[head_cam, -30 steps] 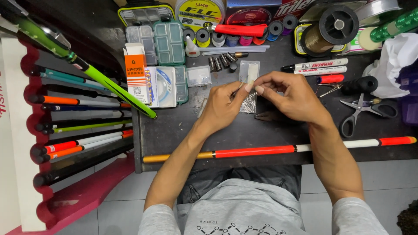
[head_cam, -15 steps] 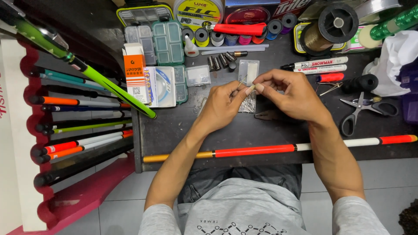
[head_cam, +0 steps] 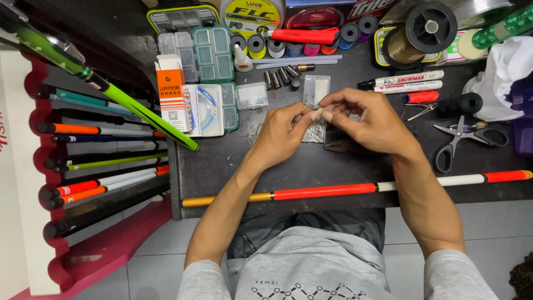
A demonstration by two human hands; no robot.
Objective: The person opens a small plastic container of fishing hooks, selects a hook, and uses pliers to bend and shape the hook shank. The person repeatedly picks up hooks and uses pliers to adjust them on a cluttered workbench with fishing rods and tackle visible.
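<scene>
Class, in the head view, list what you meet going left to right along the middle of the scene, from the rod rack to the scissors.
Rod rack → orange box → left hand → right hand → scissors.

Dark worktop (head_cam: 233, 172) carries long red-orange-white rod (head_cam: 355, 189) along near edge, black-handled scissors (head_cam: 458, 139) at right, two white markers (head_cam: 405, 82), clear green compartment boxes (head_cam: 214, 55), thread spools (back row) (head_cam: 277, 45)

Tiny pale slender piece (head_cam: 314, 113), pinched between both fingertips, above dark table
</scene>
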